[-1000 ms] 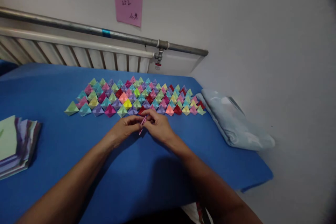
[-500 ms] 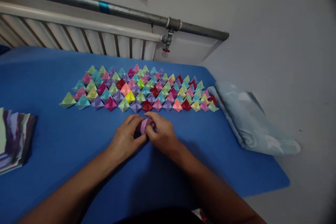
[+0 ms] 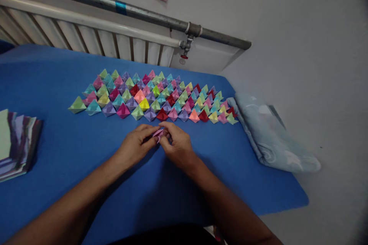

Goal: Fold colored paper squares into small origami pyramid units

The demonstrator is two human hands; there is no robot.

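Between my two hands is a small pink folded paper (image 3: 158, 134), held just above the blue table (image 3: 115, 187). My left hand (image 3: 137, 142) pinches its left side with thumb and fingertips. On the other side my right hand (image 3: 176, 141) grips it, with the fingers curled and partly covering the paper. Its full shape is hidden by my fingers. Just beyond my hands stand rows of small folded paper boats (image 3: 150, 114) in many colours, close together.
At the left edge lies a stack of coloured paper sheets (image 3: 21, 141). A folded light blue cloth (image 3: 270, 138) rests at the table's right side against the wall. Behind the table run a white radiator (image 3: 94, 40) and a metal pipe (image 3: 155, 17) with a red-handled valve (image 3: 184, 57).
The pink paper has gone from a raised, curved form to a flatter, pointed one between my fingers. My left fingers have closed in on it. The view has tilted slightly.
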